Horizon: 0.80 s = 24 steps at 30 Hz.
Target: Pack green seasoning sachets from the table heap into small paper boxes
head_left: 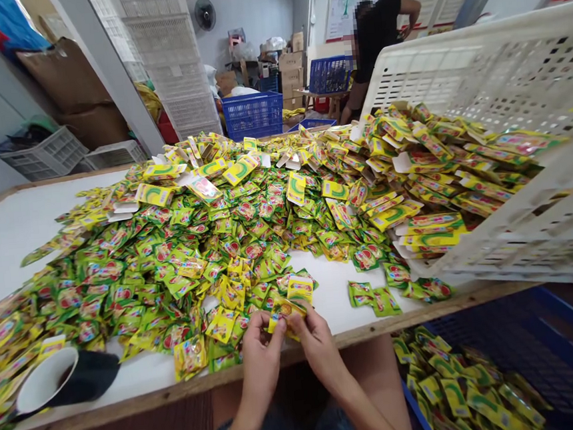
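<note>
Two forearms angle inward; the left hand (262, 347) and right hand (321, 346) pinch one yellow packet (283, 310) between them, over the table's (12, 232) near edge. Beyond, a heap of packets (122, 283), too many to count, blocks the tabletop. Around: one dark cup (93, 377), one tipped white crate (503, 55), one person (378, 36) bending.

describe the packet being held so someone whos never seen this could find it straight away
On the white table, find the wooden near edge, then the left hand and right hand over it. Between them is a yellow packet; both hands grip it, while neighbouring packets to its left lie loose.
</note>
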Motion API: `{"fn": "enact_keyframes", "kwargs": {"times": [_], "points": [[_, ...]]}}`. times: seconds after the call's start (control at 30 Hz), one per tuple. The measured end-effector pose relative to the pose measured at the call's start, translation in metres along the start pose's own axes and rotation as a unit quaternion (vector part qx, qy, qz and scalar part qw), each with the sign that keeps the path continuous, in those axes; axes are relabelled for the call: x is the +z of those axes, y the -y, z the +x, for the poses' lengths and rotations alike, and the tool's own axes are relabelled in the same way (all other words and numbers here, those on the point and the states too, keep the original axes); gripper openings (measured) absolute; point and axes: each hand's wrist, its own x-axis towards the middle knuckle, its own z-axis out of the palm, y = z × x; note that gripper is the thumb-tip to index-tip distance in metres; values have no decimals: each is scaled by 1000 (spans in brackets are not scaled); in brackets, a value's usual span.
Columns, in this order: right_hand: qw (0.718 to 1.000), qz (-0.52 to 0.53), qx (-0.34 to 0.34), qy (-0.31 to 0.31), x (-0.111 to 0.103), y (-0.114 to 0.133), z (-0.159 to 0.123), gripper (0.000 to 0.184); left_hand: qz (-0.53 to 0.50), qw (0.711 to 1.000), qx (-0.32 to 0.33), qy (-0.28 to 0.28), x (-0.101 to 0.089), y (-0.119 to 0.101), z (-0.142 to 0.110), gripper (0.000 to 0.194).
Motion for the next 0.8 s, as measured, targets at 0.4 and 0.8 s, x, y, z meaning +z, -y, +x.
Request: {"fn": "enact_keyframes", "kwargs": {"times": [0.4,0.8], "points": [[1000,-5,-4,-23,-32,6,-3,30,5,994,8,112,12,-8,-1,24],[983,28,2,-182,-79,-10,5,45,364,920,147,5,52,13,29,66]]}}
